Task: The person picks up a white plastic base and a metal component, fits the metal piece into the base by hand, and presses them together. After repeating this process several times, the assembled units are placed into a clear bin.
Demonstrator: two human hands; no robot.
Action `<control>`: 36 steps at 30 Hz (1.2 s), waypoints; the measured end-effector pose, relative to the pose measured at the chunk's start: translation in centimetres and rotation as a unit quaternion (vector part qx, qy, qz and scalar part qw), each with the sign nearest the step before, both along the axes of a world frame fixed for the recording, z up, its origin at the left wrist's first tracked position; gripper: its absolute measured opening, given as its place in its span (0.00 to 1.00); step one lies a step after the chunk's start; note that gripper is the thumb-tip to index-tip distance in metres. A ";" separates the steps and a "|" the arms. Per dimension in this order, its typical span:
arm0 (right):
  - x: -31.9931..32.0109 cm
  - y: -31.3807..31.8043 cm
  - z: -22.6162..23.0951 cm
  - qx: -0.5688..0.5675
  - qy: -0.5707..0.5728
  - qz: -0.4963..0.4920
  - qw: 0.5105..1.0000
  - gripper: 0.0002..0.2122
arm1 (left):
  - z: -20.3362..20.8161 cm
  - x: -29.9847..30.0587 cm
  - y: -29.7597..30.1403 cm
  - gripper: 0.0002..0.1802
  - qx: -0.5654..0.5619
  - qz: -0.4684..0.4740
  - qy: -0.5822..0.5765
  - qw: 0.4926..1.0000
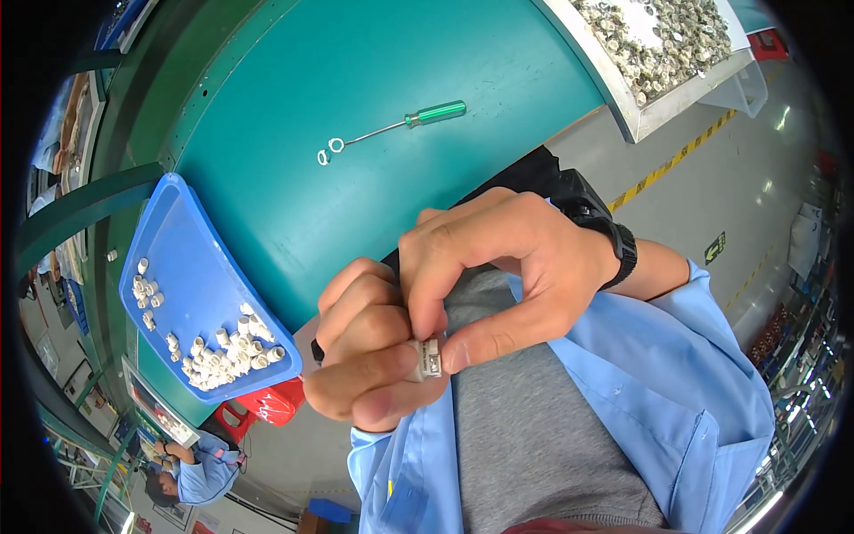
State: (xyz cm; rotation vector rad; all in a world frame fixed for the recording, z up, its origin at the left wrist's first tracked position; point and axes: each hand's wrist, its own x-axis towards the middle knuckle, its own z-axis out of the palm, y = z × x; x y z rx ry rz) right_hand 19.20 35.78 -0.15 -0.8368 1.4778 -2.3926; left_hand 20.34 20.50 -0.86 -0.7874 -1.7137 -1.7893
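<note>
In front of my chest, my left hand (369, 351) pinches a small white fitting (429, 360) between thumb and fingers. Metal pieces show on the fitting's exposed end. My right hand (520, 267), with a black watch on its wrist, comes in from the other side. Its thumb tip presses against that end, and its bent forefinger rests at the upper edge of the fitting. Fingers cover much of the fitting. Beyond my hands a screwdriver (436, 113) with a green handle lies on the green table (382, 53). Two white rings (335, 145) lie by its tip.
A blue tray (191, 236) at the left holds many white fittings (233, 354). At the far right stands a metal-edged tray (630, 120) of small metal and pale parts. A red stool (233, 422) is below the blue tray. Another person (200, 467) sits at lower left.
</note>
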 end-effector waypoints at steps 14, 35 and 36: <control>0.9 0.1 1.1 0.081 0.112 -0.065 0.988 0.08 | 1.0 1.3 0.8 0.18 0.033 0.026 -0.061 0.997; -1.8 -1.4 -1.8 0.147 0.111 -0.184 0.966 0.10 | 1.3 1.1 -0.7 0.13 0.283 -0.117 -0.411 0.859; -2.0 -1.9 -2.0 0.145 0.097 -0.178 0.968 0.10 | 1.4 1.1 -0.8 0.13 0.297 -0.098 -0.420 0.852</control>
